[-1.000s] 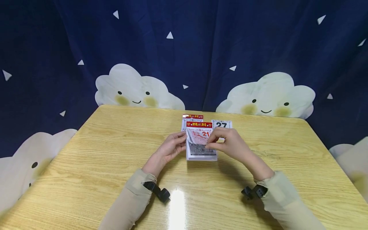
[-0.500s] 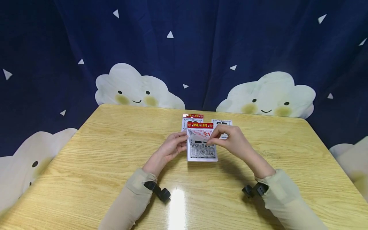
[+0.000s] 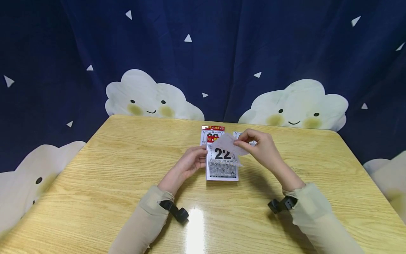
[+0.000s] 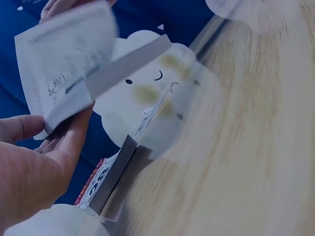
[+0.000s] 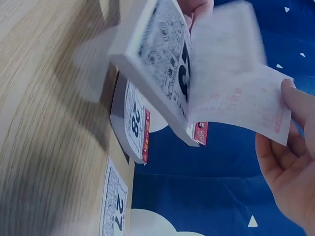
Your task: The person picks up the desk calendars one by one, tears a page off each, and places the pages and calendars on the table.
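A tear-off calendar pad (image 3: 223,171) tilts up above the table, a black 22 showing on its face. My left hand (image 3: 188,164) grips its left edge, thumb in front and fingers behind. Between thumb and fingertips my right hand (image 3: 260,147) pinches a thin calendar sheet (image 3: 226,143), whose pale back shows and which covers much of the red header. Faint red print shows through this sheet (image 5: 241,105) in the right wrist view. Below the 22, the lower edge of a page curls up from the pad.
Behind the held pad a second calendar pad (image 3: 211,133) with a red header lies on the wooden table (image 3: 127,151). Beside it is a loose sheet marked 27 (image 5: 117,211), partly covered by my right hand in the head view. A dark blue curtain (image 3: 215,53) hangs beyond the table.
My right hand has moved up and slightly right, lifting the sheet with the red 21 and turning it over. The 22 beneath has come into view. My left hand keeps its grip.
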Action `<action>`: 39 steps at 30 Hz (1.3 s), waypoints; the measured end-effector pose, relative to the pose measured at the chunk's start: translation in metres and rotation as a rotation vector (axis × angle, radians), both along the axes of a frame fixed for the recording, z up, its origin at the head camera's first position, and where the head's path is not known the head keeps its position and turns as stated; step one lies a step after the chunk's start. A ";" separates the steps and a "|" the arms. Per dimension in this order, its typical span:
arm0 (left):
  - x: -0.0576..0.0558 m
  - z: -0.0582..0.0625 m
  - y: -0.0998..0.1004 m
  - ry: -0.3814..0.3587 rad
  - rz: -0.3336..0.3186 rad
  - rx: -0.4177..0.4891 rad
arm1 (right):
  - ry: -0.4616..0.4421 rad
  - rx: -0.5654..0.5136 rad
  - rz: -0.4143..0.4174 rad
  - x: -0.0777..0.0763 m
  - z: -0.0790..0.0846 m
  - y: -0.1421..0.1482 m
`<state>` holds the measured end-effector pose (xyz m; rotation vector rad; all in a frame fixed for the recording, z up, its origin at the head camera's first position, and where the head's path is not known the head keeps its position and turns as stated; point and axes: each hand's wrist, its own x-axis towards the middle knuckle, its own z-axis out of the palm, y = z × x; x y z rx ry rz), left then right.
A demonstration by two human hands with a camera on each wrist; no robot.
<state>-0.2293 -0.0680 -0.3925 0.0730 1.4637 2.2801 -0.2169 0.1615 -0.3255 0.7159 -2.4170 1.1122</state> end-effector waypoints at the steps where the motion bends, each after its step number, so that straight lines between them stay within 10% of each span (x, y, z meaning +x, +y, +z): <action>1: 0.000 0.000 0.000 -0.007 0.006 -0.004 | -0.007 0.002 0.005 0.000 0.001 -0.001; 39: -0.004 0.001 -0.001 -0.027 0.103 -0.048 | -0.235 -0.280 -0.326 -0.020 -0.016 0.020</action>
